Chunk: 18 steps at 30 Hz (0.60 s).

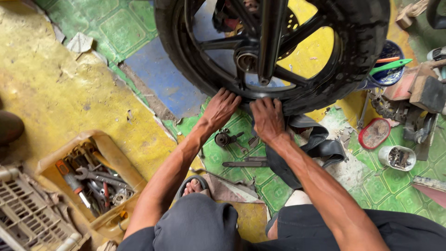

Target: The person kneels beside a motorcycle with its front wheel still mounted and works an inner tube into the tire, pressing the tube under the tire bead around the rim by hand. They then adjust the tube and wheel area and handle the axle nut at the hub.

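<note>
Rubber tyre (pixel 346 76): I see it just far of both hands, upright.
Left hand (pixel 221 109): fingers pressing its bead.
Right hand (pixel 267 118): likewise, equally near.

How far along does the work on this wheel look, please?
Done: the black inner tube lies out on the floor. In hand: the left hand and right hand press at the tyre bead by the rim. Left: the tyre is on the wheel, tools lie unpacked.
</note>
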### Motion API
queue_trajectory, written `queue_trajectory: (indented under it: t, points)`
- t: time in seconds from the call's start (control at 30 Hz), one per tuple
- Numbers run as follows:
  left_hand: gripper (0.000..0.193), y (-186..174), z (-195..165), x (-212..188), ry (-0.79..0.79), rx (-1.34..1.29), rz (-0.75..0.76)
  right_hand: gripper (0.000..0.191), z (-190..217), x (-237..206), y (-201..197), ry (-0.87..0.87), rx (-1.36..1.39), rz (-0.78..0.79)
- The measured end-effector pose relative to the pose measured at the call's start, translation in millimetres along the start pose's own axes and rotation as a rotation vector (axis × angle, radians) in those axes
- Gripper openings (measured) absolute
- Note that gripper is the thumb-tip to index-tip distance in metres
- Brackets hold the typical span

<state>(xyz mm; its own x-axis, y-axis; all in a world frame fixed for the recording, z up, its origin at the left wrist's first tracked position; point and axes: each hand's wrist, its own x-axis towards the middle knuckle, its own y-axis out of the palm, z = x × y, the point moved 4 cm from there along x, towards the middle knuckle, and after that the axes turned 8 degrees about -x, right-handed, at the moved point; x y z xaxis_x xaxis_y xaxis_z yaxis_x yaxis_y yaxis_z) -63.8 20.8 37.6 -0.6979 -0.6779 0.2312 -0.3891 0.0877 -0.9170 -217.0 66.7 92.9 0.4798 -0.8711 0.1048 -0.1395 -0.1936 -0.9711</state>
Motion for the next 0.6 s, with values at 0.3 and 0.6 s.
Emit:
queue_trajectory:
  t: [0.3, 0.6]
  points:
    - [0.031, -17.7, -1.5, -3.6, 0.031, -0.060, -0.145, 0.035, -3.0, 18.1, 22.3, 0.068, -0.020, 0.265]
    - [0.024, -15.6, -1.9, 3.4, -0.052, -0.066, 0.020, 0.073, -20.7, -27.4, -37.3, -0.200, -0.090, 0.023]
